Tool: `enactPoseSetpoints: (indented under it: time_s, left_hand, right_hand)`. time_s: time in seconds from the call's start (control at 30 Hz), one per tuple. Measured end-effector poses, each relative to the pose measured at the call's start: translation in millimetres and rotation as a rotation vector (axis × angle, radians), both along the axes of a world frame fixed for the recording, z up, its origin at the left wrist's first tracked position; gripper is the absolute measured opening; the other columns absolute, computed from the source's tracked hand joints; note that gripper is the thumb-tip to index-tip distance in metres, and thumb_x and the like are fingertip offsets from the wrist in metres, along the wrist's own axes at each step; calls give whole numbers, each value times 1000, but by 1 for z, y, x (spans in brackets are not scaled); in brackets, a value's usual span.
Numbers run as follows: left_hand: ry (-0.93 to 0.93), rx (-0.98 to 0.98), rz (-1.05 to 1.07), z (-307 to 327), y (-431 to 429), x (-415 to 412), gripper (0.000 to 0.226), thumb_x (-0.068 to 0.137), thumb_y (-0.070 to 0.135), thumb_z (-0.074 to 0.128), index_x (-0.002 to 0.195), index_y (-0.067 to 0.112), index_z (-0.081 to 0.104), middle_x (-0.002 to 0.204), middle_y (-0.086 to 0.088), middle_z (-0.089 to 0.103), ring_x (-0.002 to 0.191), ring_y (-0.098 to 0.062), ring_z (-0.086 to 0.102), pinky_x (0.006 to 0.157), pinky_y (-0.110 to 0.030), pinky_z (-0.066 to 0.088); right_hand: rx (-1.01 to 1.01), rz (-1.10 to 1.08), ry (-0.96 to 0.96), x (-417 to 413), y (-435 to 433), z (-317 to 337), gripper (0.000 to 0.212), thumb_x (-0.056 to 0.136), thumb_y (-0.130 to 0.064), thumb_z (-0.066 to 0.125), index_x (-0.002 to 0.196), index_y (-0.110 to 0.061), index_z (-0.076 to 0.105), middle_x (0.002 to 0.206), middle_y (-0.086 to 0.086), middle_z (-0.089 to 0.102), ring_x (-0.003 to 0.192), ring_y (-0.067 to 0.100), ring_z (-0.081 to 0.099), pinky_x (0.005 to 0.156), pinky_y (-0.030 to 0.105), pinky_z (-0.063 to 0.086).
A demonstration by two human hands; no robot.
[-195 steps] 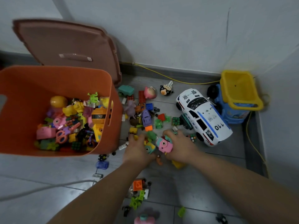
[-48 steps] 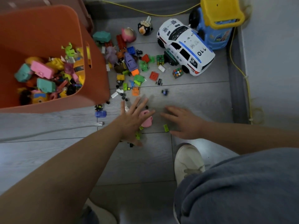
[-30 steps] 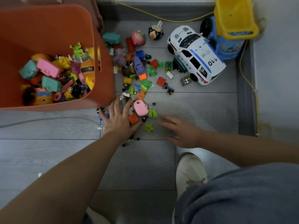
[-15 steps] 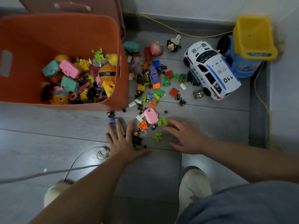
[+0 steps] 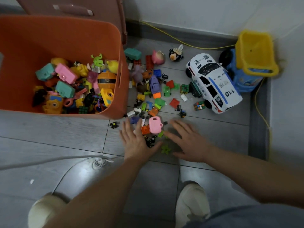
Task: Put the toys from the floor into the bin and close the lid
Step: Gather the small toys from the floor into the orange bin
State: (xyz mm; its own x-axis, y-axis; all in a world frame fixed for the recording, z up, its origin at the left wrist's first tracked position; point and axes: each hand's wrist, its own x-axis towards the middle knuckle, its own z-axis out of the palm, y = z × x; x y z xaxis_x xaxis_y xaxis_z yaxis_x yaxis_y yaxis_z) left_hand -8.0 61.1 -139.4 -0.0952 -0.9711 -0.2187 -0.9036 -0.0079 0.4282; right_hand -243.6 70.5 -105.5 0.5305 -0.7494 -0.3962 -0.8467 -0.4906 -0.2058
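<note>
Surface: grey tiled floor (image 5: 49, 137) in a room corner, pale wall at twelve o'clock.
Toys nearest hands: pink toy (image 5: 155, 125) on the floor between the two hands, touching an orange brick (image 5: 145, 129) at its nine o'clock; green flower piece (image 5: 165, 149) at its five o'clock; small dark bits around them.
Left hand (image 5: 136, 142): palm down, fingers straight, flat on the floor just beside the orange brick; gripping nothing.
Right hand (image 5: 189, 143): palm down, fingers spread and relaxed, at three o'clock of the pink toy; slightly blurred, gripping nothing.
Main scatter (image 5: 153, 89): bricks, small cars and figures at twelve o'clock of the hands, against the bin wall.
Bin (image 5: 121, 89): orange, at ten o'clock of the hands, upright, partly filled with toys.
Lid (image 5: 74, 9): off the opening, standing behind the bin at its twelve o'clock.
Larger toys: police car (image 5: 212, 83) at two o'clock of the hands, puzzle cube (image 5: 199, 106) just beside its front wheel; dump truck (image 5: 251, 63) beyond, in the corner.
Other: yellow cord (image 5: 181, 41) along the skirting; white cable (image 5: 49, 160) at eight o'clock.
Step in hand: judged as raking loose pieces into one heap for a two-handed scoop.
Next move: likely closing both hands under the heap, lifting without spilling small bits, carrying to ten o'clock over the rim.
Progress: judged roughly midway; lid not yet shut.
</note>
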Motion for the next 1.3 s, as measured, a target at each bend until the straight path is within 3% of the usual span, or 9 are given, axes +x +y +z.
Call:
enactPoseSetpoints:
  time_s: [0.07,0.17,0.23,0.33,0.5,0.73,0.87,1.13,1.3]
  left_hand:
    - [-13,13,260,2,-5,9,116,65,84,58,152,23,10,158,-22,10,147,-42,10,118,-58,12]
    - [-10,-40,527,-4,-16,29,116,67,82,54,153,16,13,156,-24,20,144,-44,20,114,-58,21]
    - [-56,68,456,-8,-21,37,120,70,83,49,156,12,6,162,-19,13,149,-38,11,117,-57,13]
    - [-128,107,283,-11,-18,31,117,75,82,38,157,6,5,164,-15,10,151,-33,4,119,-56,7]
    - [-71,152,268,-11,-18,4,101,83,75,28,158,11,5,164,-19,7,151,-35,0,120,-59,3]
    - [-27,3,84,-10,-29,-12,106,78,79,44,156,15,12,159,-24,17,145,-43,18,118,-59,16]
    - [-85,74,-5,-12,-43,-13,123,66,91,41,156,18,2,160,-23,13,148,-42,11,120,-58,8]
    - [-128,-54,-289,-17,-73,-16,137,53,89,61,158,24,1,162,-26,-4,149,-46,-4,115,-66,15]
    - [-201,19,-345,-7,-97,-18,130,58,92,53,156,35,-11,164,-16,-14,149,-40,-15,119,-61,7]
  right_hand:
    - [15,230,60,6,-7,0,104,80,-59,68,156,-43,-1,163,10,-24,150,38,-18,110,72,1]
    - [-7,481,52,26,-7,-8,95,79,-64,66,155,-48,13,164,5,-25,148,39,-25,103,84,-2]
    - [-29,524,59,37,-6,-15,85,81,-70,58,154,-48,19,165,2,-23,148,39,-26,99,86,-1]
    - [-24,387,117,37,-10,-26,77,85,-71,51,153,-46,23,163,-1,-27,146,39,-30,99,86,-5]
    - [-64,87,130,21,-27,-33,66,86,-72,50,139,-33,50,167,12,-1,151,40,-13,106,81,8]
    - [-290,-211,-26,-7,-44,-33,94,76,-73,65,151,-30,29,165,17,6,152,40,6,108,78,13]
    - [-207,-381,52,-20,-60,-29,113,70,-87,53,158,-32,7,166,17,-8,152,40,-8,111,76,3]
    - [-167,-214,59,-20,-104,-20,117,65,-96,40,157,-37,-4,166,12,-14,152,36,-14,110,74,11]
    - [-97,-172,110,-16,-120,-18,113,64,-98,35,154,-47,-9,168,4,-7,152,36,-9,103,74,22]
